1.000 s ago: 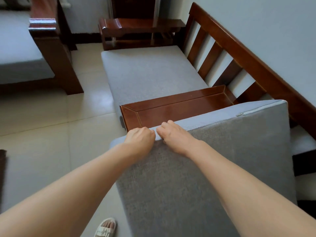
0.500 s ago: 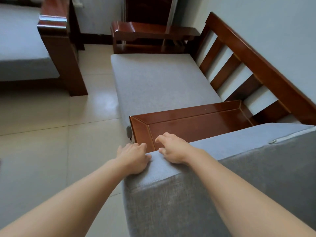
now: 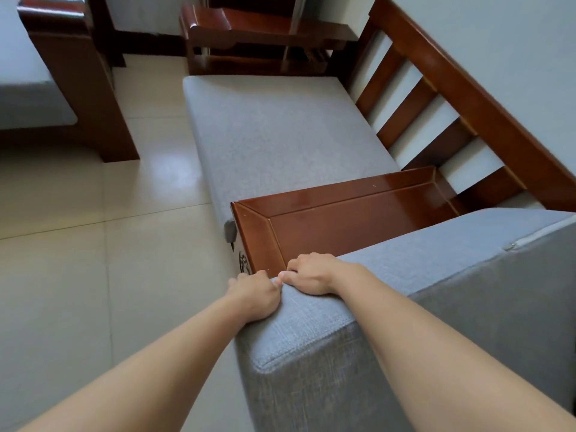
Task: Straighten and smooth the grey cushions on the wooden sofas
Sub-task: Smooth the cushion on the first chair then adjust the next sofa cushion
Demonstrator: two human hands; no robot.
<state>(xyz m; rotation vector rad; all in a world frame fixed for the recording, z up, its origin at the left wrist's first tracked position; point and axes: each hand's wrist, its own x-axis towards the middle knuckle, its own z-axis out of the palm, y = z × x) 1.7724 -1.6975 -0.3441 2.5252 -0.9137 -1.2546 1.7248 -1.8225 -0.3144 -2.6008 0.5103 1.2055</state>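
A thick grey cushion [image 3: 420,322] is tilted up in front of me, its narrow side face turned upward and a zip pull showing near its right end. My left hand [image 3: 254,296] and my right hand [image 3: 311,275] grip its far left corner side by side, fingers curled over the edge. Beyond it a second grey cushion [image 3: 274,132] lies flat on the wooden sofa [image 3: 461,88]. Between the two cushions sits a glossy wooden armrest panel [image 3: 343,219].
Another wooden sofa with a grey cushion [image 3: 28,101] stands at the upper left across the beige tiled floor [image 3: 93,244]. A dark wooden side table [image 3: 265,35] stands past the far cushion. The white wall [image 3: 514,42] runs behind the slatted backrest.
The held cushion has swung down and toward me, its side face now turned upward. Both hands stayed on its corner and curled tighter. The view has dropped closer to the armrest.
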